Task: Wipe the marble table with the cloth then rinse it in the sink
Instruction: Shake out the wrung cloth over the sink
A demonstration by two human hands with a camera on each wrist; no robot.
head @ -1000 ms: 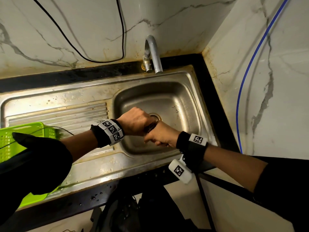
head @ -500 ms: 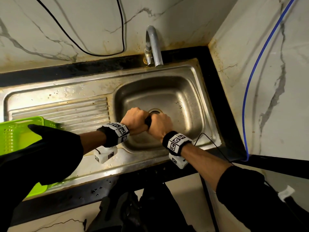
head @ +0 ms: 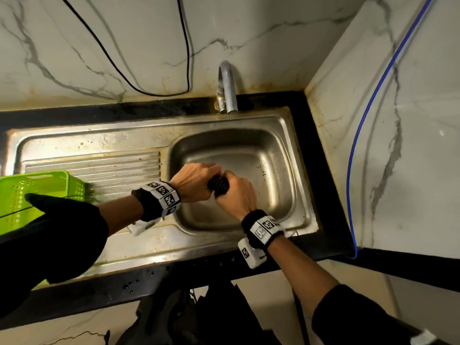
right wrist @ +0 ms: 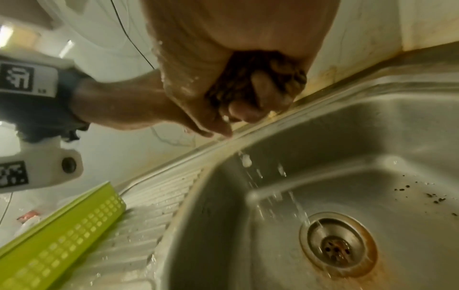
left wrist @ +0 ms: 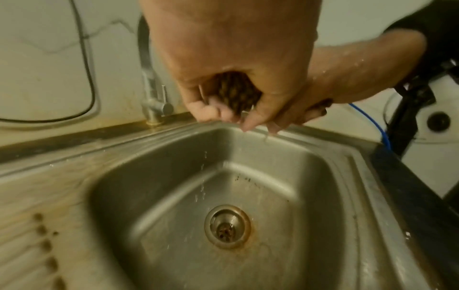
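Note:
A dark textured cloth (head: pixel 218 186) is bunched into a tight roll above the steel sink (head: pixel 286 155). My left hand (head: pixel 193 181) grips one end and my right hand (head: pixel 236 192) grips the other, knuckles almost touching. In the left wrist view the cloth (left wrist: pixel 234 92) shows inside my curled left hand (left wrist: pixel 231 64). In the right wrist view the cloth (right wrist: pixel 248 82) is squeezed in my right hand (right wrist: pixel 236 58), and water drops (right wrist: pixel 246 162) fall toward the drain (right wrist: pixel 335 247). The tap (head: pixel 227 85) stands behind the basin with no water running from it.
A green plastic basket (head: pixel 37 190) sits on the ribbed drainboard (head: pixel 99 170) at the left. A black cable (head: pixel 124 70) hangs on the marble back wall and a blue cable (head: pixel 368 120) runs down the right wall. Dark specks (right wrist: pixel 434 198) lie in the basin.
Both hands have twisted around the cloth and risen a little over the basin; more of the rolled cloth shows between them. The head view has shifted.

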